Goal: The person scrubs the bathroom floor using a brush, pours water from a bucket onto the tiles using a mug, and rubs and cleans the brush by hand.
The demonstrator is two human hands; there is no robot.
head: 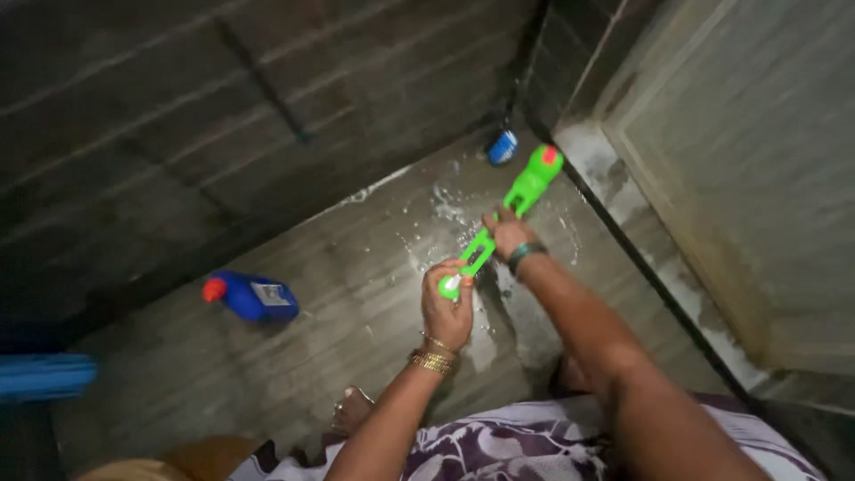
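Floor [294, 294] wet, tiled, with splashes near the far corner. Blue bottle [254, 297] with red cap lies on it, well left of the hands. Green long-handled brush [503, 220] runs diagonally, head up-right toward the corner, handle end down-left. Left hand [447, 307] closed around the handle end; right hand [508, 233] closed around mid-shaft, nearer the head.

The left hand [447, 303] grips the near end of a green long-handled brush [508, 214] and the right hand [508, 234] its middle, over a wet floor [374, 267] near a blue bottle [252, 297].
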